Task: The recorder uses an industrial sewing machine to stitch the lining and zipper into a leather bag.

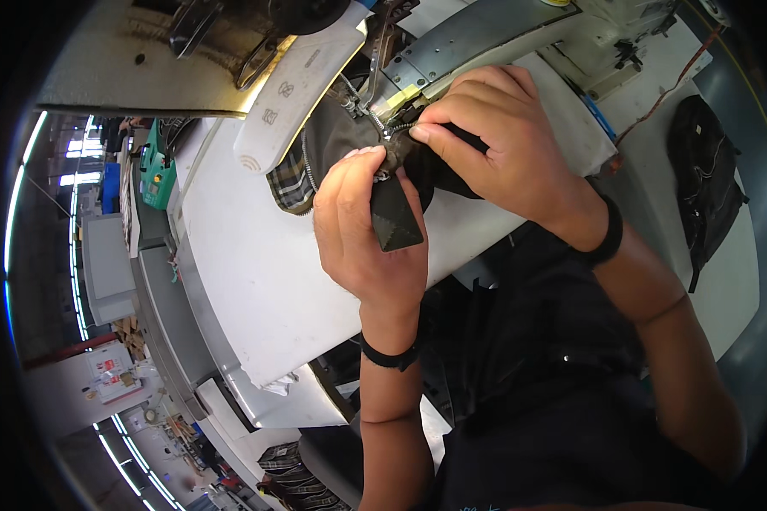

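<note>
Fingers (pixel 355 173) of both hands are drawn in narrow on a dark fabric piece (pixel 334 134), which lies just toward twelve o'clock from the middle of the view. From left to right, a green device (pixel 155 170) stands near ten o'clock, beyond the white bench (pixel 247 255) that spreads toward nine. At seven o'clock, by the lower edge, lies a plaid bundle (pixel 294 473). Plaid cloth (pixel 292 180) edged with a zip shows at ten o'clock, just beside the left hand (pixel 362 226); above it, at eleven, hangs the white machine arm (pixel 298 94). The left hand, near the middle, grips the fabric, and a pointed dark tab (pixel 395 220) hangs down between its fingers and thumb. A metal-toothed zip (pixel 373 117) runs toward eleven o'clock from the grip. The right hand (pixel 510 140), between one and two o'clock, pinches the fabric's edge with thumb and forefinger. A blue strip (pixel 598 117) lies at two o'clock, and a black garment (pixel 703 166) rests farther out, between two and three.
</note>
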A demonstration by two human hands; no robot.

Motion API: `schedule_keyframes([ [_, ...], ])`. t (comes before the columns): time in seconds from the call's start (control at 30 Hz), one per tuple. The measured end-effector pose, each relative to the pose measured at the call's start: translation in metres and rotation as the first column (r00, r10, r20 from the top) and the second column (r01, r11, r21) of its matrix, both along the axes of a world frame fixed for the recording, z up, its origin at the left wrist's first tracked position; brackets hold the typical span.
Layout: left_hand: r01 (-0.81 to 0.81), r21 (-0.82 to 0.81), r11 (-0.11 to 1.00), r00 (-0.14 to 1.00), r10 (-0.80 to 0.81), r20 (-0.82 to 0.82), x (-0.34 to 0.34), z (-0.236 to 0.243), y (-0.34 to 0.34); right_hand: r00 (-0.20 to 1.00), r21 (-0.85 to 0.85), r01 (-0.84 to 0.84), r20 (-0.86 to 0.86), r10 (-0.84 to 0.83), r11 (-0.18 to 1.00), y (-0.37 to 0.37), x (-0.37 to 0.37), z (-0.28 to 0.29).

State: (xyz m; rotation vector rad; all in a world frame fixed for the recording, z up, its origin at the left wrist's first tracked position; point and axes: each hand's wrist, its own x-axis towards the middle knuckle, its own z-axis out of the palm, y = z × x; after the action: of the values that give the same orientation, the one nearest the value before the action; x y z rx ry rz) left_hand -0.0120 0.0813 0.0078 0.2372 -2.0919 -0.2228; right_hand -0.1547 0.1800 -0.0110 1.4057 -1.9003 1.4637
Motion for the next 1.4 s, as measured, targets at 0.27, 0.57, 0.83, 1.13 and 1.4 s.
schedule_keyframes([
  [0.27,-0.07,0.09,0.993,0.992,0.06,0.111,0.001,0.006,0.011,0.995,0.003,0.067,-0.078,-0.067,0.998,-0.006,0.003,0.003],
  [0.57,-0.082,0.181,0.98,0.991,0.06,0.123,0.001,0.009,0.014,0.98,0.026,0.114,-0.164,-0.108,0.993,-0.009,-0.001,0.006],
  [0.83,-0.11,0.15,0.983,0.987,0.091,0.131,-0.006,0.01,0.007,0.976,0.029,0.157,-0.156,-0.151,0.987,-0.012,0.0,0.014],
  [1.13,-0.059,0.11,0.992,0.992,0.046,0.116,-0.001,0.005,0.004,0.986,0.195,0.152,-0.092,-0.136,0.969,0.005,0.002,0.008],
  [1.4,0.006,0.969,0.245,0.978,-0.203,0.045,0.022,0.069,-0.023,0.939,0.104,-0.166,0.32,0.125,0.981,0.009,0.003,0.001],
])
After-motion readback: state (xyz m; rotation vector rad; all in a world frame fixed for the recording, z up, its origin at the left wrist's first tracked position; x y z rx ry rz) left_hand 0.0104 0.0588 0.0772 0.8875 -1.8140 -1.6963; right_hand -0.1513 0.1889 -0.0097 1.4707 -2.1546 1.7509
